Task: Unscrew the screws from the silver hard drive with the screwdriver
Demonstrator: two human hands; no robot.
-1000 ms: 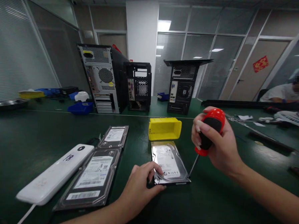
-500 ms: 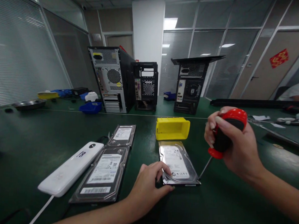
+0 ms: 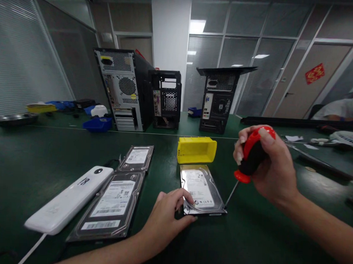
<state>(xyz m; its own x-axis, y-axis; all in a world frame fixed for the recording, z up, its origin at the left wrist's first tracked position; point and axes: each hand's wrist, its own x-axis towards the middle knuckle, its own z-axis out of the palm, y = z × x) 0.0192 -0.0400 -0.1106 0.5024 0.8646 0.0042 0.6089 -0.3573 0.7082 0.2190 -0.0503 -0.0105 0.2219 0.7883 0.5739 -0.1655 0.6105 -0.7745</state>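
**Bench inventory: drive under screwdriver, frame centre**

- Tray (image 3: 13, 118), metal, far left edge, on the green table (image 3: 29, 167).
- Yellow bin (image 3: 38, 108) and blue bin (image 3: 98, 124), upper left, behind the table seam.
- White case (image 3: 69, 199), long, lower left, marked "18"; a white cable leaves its near end.
- Large drive (image 3: 109, 207), label up, just beside the white case on its right.
- Small drive (image 3: 136, 157), touching the far end of the large drive.
- Three towers (image 3: 124, 90), upright, rear panels facing the camera, upper centre.
- Left hand (image 3: 162, 222), lower centre, fingers curled down onto the near left corner of the drive (image 3: 200, 188), pressing it to the table.
- Drive: flat, label up, centre of frame, between both hands; its far end sits just beside a yellow box (image 3: 196, 149).
- Screwdriver (image 3: 250, 155), red and black handle, shaft slanting down left, tip at the drive's near right corner.
- Right hand (image 3: 271, 164), centre right, above and right of the drive, wrapped tight round the screwdriver handle.
- Person in white (image 3: 341, 111), seated, far upper right.
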